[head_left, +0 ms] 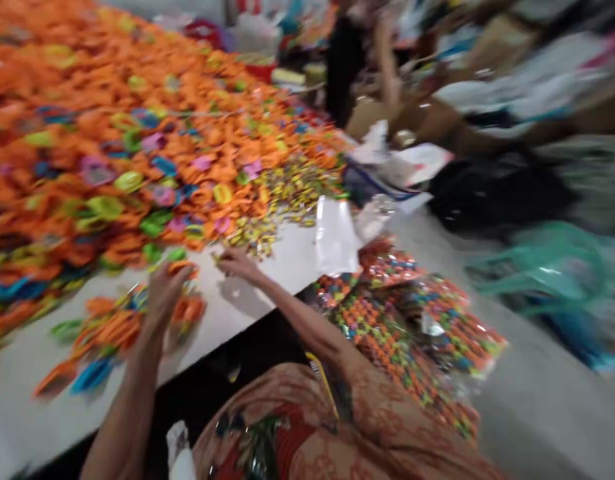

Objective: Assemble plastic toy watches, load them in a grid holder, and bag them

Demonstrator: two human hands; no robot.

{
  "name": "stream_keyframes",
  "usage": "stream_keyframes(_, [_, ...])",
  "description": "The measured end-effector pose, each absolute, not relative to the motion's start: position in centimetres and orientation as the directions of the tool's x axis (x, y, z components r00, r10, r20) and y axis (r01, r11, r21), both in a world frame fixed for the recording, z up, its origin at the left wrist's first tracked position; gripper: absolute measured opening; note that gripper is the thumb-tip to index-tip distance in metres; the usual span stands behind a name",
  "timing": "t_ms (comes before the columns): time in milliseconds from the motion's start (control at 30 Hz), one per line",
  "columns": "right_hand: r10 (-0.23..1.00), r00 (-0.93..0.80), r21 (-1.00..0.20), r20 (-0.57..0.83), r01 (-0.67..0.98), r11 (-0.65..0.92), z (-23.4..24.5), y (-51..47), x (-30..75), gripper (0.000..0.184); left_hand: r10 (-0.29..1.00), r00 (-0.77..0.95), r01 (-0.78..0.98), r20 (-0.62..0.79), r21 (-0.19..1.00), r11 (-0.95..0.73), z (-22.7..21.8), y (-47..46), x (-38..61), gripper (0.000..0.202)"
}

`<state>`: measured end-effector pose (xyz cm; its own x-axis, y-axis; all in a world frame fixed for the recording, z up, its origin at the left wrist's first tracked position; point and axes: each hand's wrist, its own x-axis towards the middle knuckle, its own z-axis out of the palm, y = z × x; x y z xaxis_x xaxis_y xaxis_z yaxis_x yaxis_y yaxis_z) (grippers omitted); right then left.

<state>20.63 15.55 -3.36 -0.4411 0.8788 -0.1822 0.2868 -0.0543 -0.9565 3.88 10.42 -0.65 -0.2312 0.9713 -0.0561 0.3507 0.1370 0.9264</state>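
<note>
My left hand is closed on an orange plastic piece above the white tabletop. Just to its right, my right hand pinches a small yellow piece at its fingertips; blur hides its exact kind. Under and beside my left forearm lies a loose group of orange pieces, with a blue piece and a green piece among them. Small yellow pieces are scattered just beyond my right hand.
A large heap of orange and coloured plastic pieces covers the table's far left. A clear plastic bag lies at the right edge. Filled packets lie lower at right, near a green plastic stool. Another person stands behind.
</note>
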Motion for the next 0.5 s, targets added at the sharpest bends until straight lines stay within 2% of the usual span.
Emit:
stream_keyframes(33, [0.874,-0.418,-0.960,-0.249,0.228,-0.165,-4.3,15.4,20.5,0.008,0.947,-0.312,0.302,-0.074,0.938,0.173,-1.2,9.0,3.0,0.017])
stream_keyframes(100, [0.856,-0.459,-0.969,-0.238,0.053,-0.241,-5.3,14.8,20.6,0.011,0.941,-0.309,0.095,-0.135,0.980,0.172,-2.1,7.3,2.8,0.017])
stream_keyframes(200, [0.833,-0.526,-0.968,-0.171,-0.067,-0.241,-5.1,13.5,21.4,0.024,0.943,-0.280,-0.072,-0.178,0.984,0.164,-3.3,6.7,3.9,0.014])
stream_keyframes(500, [0.816,-0.572,-0.983,-0.084,-0.087,-0.162,-4.3,12.6,21.8,0.037,0.951,-0.197,-0.012,-0.239,0.970,0.241,-3.2,5.4,4.3,0.014])
